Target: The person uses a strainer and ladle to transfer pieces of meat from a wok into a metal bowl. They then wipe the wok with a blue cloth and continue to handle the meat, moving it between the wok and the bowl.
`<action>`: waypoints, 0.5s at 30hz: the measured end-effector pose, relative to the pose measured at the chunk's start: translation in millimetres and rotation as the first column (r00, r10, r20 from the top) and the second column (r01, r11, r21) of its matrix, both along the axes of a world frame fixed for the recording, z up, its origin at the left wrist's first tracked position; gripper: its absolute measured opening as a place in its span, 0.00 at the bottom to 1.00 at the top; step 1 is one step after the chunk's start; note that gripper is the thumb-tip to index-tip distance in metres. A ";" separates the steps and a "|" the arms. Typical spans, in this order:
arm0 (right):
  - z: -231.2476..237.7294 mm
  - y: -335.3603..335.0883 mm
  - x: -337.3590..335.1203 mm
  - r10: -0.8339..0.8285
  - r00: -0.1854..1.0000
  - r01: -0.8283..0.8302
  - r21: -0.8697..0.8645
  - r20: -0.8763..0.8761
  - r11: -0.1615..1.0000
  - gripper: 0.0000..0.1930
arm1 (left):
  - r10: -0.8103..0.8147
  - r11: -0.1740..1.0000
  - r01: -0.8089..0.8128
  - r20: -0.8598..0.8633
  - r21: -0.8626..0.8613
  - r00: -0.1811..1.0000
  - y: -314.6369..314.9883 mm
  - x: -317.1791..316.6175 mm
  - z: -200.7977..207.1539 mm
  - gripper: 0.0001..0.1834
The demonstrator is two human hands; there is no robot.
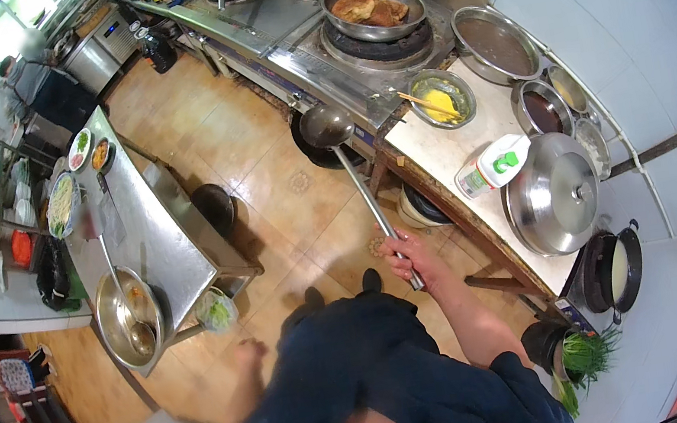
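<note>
My right hand [412, 258] is wrapped round the long metal handle of a ladle [327, 125]. The ladle's round bowl points away from me, over the floor in front of the stove's edge. I cannot make out whether anything is in the bowl. Down at my left side hangs my left hand [247, 361], smeared and small, so its fingers do not show clearly; no object is seen in it. Right of the ladle, a glass bowl [463, 110] with yellow paste and chopsticks [426, 104] stands on the side counter [416, 143].
On the stove, a metal pan [424, 13] holds browned pieces. The right counter bears a white bottle [482, 177], a lidded pot [553, 195] and sauce basins [497, 43]. At left, a steel table [154, 239] carries plates and a large basin [105, 321]. A person [44, 89] stands far left.
</note>
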State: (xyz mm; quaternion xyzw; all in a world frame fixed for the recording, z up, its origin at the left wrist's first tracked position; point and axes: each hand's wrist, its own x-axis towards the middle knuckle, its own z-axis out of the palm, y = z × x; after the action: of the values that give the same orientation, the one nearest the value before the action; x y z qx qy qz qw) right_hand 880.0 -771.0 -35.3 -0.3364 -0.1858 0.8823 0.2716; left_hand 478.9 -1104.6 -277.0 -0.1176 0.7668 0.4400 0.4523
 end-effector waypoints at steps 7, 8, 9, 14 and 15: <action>-33.1 102.3 21.9 -0.074 0.997 0.071 0.139 0.012 0.988 0.17 | 0.066 0.997 -0.060 -0.109 0.054 0.992 36.0 31.8 35.2 0.08; -38.6 120.1 20.2 -0.095 0.995 0.092 0.142 0.019 0.986 0.17 | 0.070 0.996 -0.063 -0.122 0.064 0.990 35.3 36.1 38.3 0.08; -43.6 135.4 18.6 -0.117 0.993 0.112 0.146 0.027 0.983 0.17 | 0.074 0.996 -0.066 -0.128 0.066 0.989 32.9 42.4 41.1 0.07; -84.1 186.9 14.1 -0.176 0.984 0.178 0.125 -0.029 0.976 0.13 | 0.131 0.989 -0.121 -0.139 0.080 0.982 -9.0 65.0 26.8 0.03; -91.2 191.0 12.9 -0.180 0.984 0.180 0.111 -0.011 0.977 0.12 | 0.161 0.984 -0.151 -0.106 0.094 0.981 -29.4 63.3 16.5 0.02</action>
State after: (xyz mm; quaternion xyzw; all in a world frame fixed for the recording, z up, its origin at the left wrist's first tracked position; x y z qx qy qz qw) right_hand 892.9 -580.0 -126.5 -0.3359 -0.2033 0.8426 0.3687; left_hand 542.2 -1134.0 -260.5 -0.1327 0.7600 0.5126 0.3768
